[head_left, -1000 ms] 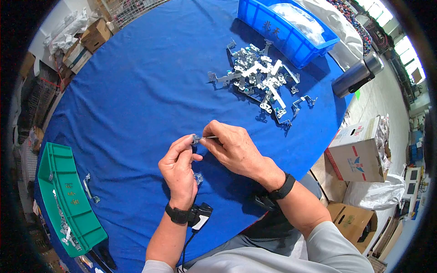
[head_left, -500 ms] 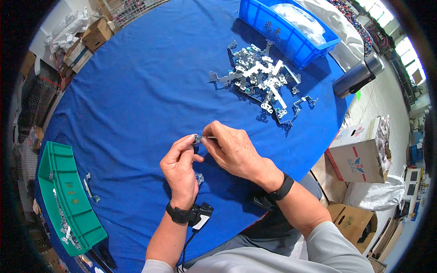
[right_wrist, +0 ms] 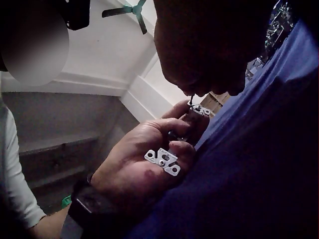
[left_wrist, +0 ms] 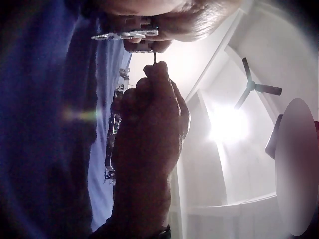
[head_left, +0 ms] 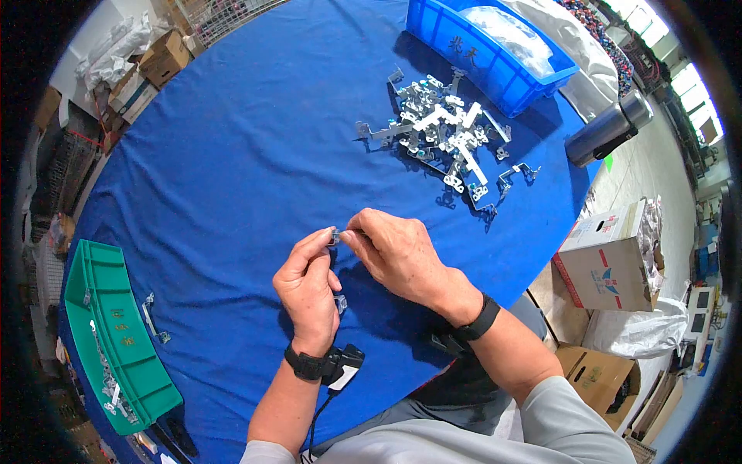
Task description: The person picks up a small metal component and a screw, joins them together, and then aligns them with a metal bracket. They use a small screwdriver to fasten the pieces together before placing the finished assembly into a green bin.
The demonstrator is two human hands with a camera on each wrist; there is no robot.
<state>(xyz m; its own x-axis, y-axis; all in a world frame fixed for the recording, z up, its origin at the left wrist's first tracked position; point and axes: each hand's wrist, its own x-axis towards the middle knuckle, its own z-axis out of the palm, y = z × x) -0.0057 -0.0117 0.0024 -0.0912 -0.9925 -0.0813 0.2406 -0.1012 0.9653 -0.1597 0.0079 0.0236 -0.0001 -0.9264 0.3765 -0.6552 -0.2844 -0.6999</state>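
Observation:
Over the near middle of the blue cloth, the left hand (head_left: pixel 307 298) grips a small metal bracket (head_left: pixel 335 236) between thumb and fingers. In the right wrist view, the bracket's far end (right_wrist: pixel 199 108) shows at the fingertips and its white holed plate (right_wrist: pixel 162 160) lies against the palm. The right hand (head_left: pixel 406 255) pinches a thin dark pin-like piece (right_wrist: pixel 192 100), whose tip meets the bracket's far end. In the left wrist view that thin piece (left_wrist: pixel 155 57) stands between the right fingertips and the bracket. What exactly it is, I cannot tell.
A pile of metal brackets (head_left: pixel 456 135) lies beyond the right hand, before a blue bin (head_left: pixel 495 58) holding clear plastic. A steel flask (head_left: pixel 607 130) lies at the right edge. At left stand a green bin (head_left: pixel 127 340) with metal parts and a loose bracket (head_left: pixel 151 319) beside it.
The thin piece between the hands shows less in the head view, with the right fingertips closer to the bracket. The left hand has shifted very slightly right. The pile and bins have not moved.

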